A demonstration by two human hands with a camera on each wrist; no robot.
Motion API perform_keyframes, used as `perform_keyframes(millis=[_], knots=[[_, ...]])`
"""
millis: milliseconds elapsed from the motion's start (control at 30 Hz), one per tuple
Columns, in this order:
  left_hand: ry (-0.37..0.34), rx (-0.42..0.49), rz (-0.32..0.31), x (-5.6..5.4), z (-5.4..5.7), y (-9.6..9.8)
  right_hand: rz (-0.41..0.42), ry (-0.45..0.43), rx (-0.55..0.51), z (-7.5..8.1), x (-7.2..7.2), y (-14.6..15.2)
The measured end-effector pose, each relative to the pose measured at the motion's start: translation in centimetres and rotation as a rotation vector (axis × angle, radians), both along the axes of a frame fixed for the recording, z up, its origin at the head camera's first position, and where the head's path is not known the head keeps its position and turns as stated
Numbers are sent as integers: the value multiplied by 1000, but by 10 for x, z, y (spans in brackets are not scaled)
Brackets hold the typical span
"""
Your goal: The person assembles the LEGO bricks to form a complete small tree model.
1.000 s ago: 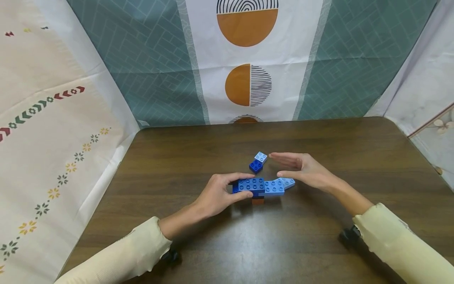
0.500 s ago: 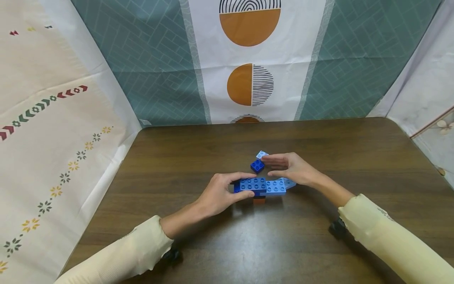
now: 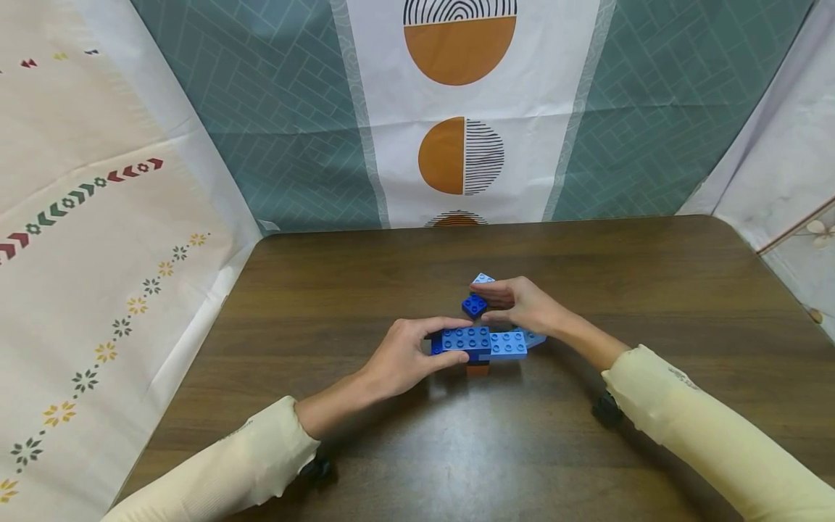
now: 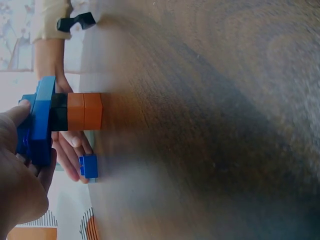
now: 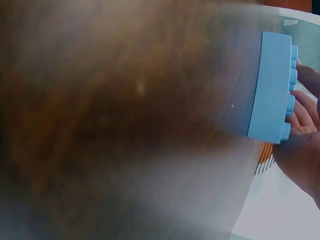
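Note:
My left hand (image 3: 404, 355) grips a built piece of blue toy bricks (image 3: 466, 338) between thumb and fingers. A light blue brick (image 3: 508, 345) forms its right end. In the left wrist view, a dark brick (image 4: 59, 112) and orange bricks (image 4: 84, 111) make a column under it. Behind the build, my right hand (image 3: 520, 304) reaches in with straight fingers and thumb apart. A dark blue square brick (image 3: 474, 306) lies by its thumb and fingertips, and its fingers partly cover a pale blue square brick (image 3: 482, 278).
Beneath my right wrist, a loose light blue brick (image 3: 535, 338) lies behind the build's right end; it is large in the right wrist view. Everything stands on a brown wooden table (image 3: 352, 275). Patterned cloths (image 3: 287, 145) hang along its back and sides.
My right hand has moved left from the right side toward the two small square bricks, now overlapping the pale one. My left hand keeps its grip on the build, nearly still.

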State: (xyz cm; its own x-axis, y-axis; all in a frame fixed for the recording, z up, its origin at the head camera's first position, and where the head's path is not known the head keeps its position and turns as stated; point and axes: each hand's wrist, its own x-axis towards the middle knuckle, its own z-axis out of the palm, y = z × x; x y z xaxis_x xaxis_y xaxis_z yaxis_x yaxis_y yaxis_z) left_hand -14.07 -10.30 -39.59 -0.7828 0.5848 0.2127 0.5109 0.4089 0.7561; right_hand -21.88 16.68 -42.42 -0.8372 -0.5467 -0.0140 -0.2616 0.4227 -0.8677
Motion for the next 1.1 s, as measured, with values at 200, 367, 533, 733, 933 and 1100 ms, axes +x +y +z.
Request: perform_keyframes(millis=[200,367,533,733,933,1100], knots=[[-4,-3,2,0,0,0,-39,23,20,-2,-1,-5],[-5,-5,5,0,0,0,-81,44,50,-3,-1,-8],[-1,-4,4,0,0,1,-110,67,76,-4,0,-9],[-7,6,2,0,-1,1,-135,99,67,-2,1,-11],[-4,4,2,0,-2,1,-157,134,49,2,6,-10],[-4,3,5,0,-2,0,-157,189,19,12,12,-4]])
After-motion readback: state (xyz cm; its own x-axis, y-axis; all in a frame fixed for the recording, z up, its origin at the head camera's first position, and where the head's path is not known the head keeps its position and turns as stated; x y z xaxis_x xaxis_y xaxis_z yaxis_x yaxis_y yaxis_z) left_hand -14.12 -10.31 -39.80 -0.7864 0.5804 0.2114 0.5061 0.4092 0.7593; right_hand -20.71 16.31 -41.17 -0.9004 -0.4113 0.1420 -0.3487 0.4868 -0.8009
